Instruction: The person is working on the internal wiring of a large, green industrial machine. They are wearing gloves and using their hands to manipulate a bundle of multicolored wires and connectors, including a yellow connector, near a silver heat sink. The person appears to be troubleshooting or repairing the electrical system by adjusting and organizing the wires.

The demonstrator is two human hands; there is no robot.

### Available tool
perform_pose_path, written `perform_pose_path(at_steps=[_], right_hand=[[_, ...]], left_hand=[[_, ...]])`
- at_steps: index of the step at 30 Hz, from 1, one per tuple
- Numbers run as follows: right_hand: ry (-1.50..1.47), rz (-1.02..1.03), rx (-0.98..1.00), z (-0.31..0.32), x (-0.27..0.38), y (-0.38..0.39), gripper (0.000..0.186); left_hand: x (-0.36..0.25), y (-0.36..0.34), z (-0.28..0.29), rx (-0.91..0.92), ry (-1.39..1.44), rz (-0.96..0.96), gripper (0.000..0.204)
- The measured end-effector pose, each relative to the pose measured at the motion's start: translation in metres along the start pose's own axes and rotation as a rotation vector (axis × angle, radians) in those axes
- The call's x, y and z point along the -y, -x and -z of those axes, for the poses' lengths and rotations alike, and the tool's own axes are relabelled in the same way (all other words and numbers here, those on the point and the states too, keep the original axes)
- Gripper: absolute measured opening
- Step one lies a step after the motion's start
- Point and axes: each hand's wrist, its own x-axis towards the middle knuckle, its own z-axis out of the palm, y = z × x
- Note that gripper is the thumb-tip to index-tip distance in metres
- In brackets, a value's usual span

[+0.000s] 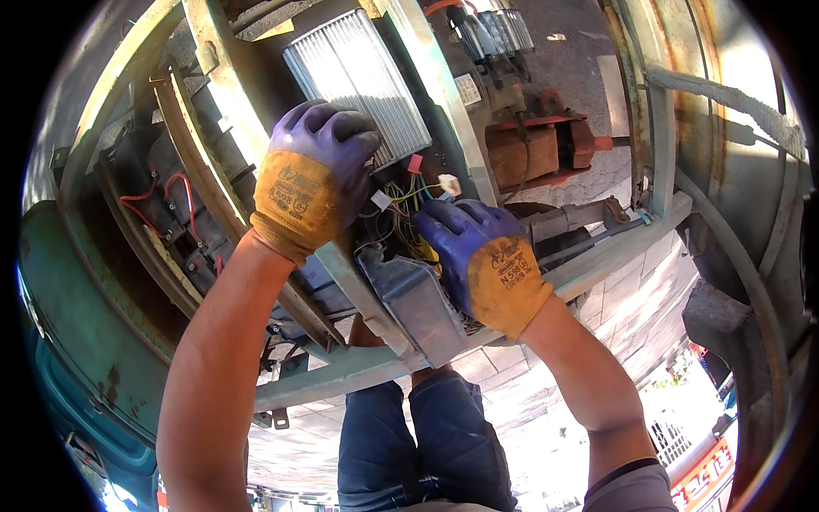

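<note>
My left hand [311, 183], in a purple-and-yellow work glove, is curled at the lower-left corner of a finned silver metal unit [350, 81]; its fingertips and anything they hold are hidden. My right hand [478, 260], gloved alike, bends its fingers down over a tangle of thin coloured wires [401, 220] beside a grey open box [418, 311]. What those fingers grip is hidden. A red connector [415, 164] and white connectors [449, 184] lie among the wires between my hands.
A rusty, pale-green steel frame [444, 94] surrounds the work. Black batteries with red cables [192, 213] sit at left beside a green panel [94, 333]. A cylindrical finned part [503, 34] and a red metal mechanism [537, 145] are at upper right. Paving [614, 290] shows below.
</note>
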Motion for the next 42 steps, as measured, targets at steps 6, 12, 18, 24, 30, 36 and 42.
perform_pose_path(at_steps=[6,12,18,24,30,36,42], right_hand=[[-0.15,-0.136,-0.024,0.012,0.01,-0.006,0.046],[-0.414,-0.172,-0.168,-0.011,0.02,-0.013,0.055],[-0.446,0.047,0.121,-0.024,0.039,-0.002,0.081],[-0.416,0.031,-0.025,-0.04,0.056,0.008,0.084],[-0.254,-0.017,-0.085,-0.046,0.059,0.009,0.067],[0.139,0.009,-0.011,-0.039,0.046,-0.009,0.056],[0.233,-0.141,-0.048,-0.035,0.043,0.003,0.052]], left_hand=[[0.001,0.001,0.003,0.056,0.007,0.016,0.056],[-0.001,-0.004,0.004,0.055,0.022,0.02,0.056],[-0.003,-0.01,0.006,0.071,0.005,0.002,0.046],[-0.004,-0.012,0.006,0.067,-0.041,-0.034,0.04],[-0.002,-0.009,0.005,0.081,-0.067,-0.047,0.043],[-0.001,-0.008,0.003,0.084,-0.108,-0.055,0.038],[0.006,-0.004,-0.001,0.044,-0.115,-0.087,0.038]])
